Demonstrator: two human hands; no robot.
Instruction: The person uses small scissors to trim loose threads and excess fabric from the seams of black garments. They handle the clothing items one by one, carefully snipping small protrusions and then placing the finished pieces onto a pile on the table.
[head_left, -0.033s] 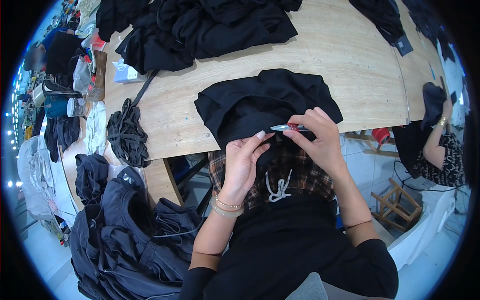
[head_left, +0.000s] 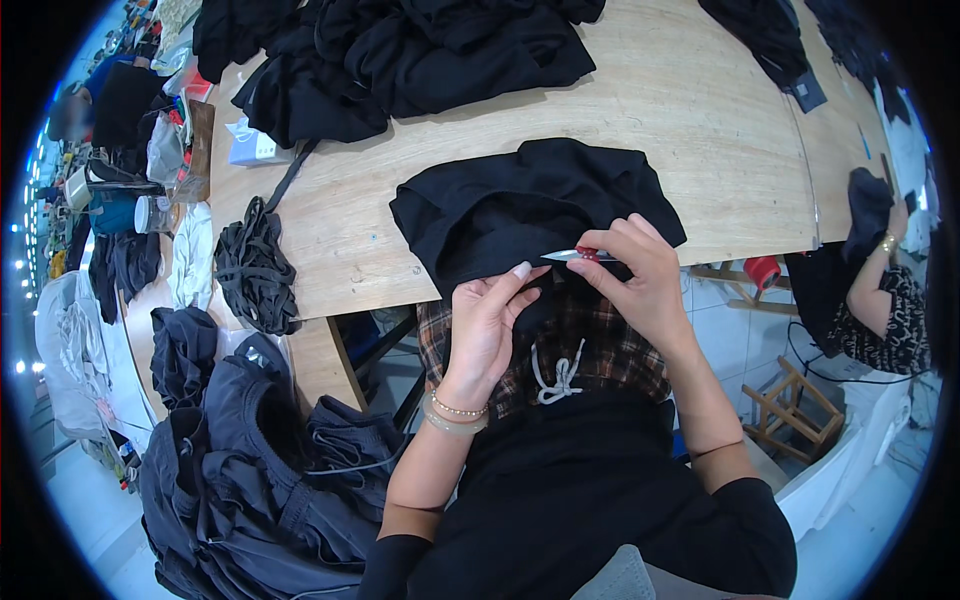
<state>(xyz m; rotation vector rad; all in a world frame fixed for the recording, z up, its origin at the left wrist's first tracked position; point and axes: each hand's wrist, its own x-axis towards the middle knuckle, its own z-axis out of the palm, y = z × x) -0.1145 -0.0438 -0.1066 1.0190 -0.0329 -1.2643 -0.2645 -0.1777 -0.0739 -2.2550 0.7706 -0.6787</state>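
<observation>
A black garment (head_left: 560,180) lies bunched at the table's front edge, part of it hanging towards my lap. My left hand (head_left: 490,310) pinches its near edge between thumb and forefinger. Just to the right, my right hand (head_left: 635,275) holds small thread snips (head_left: 562,257) with pointed metal blades and a red part between finger and thumb. The blades point left, close to my left fingertips and over the black cloth. Any thread at the tip is too small to make out.
Black garments (head_left: 450,60) are heaped at the back of the wooden table (head_left: 690,120). A tissue box (head_left: 256,146) and a bundle of dark straps (head_left: 252,270) lie left. Dark clothes (head_left: 260,480) pile beside me. A co-worker's arm (head_left: 872,285) and a wooden stool (head_left: 795,410) are at right.
The snips' blades look slightly closer together. At the far right the co-worker's hand and the dark cloth by it have shifted a little. My hands have hardly moved.
</observation>
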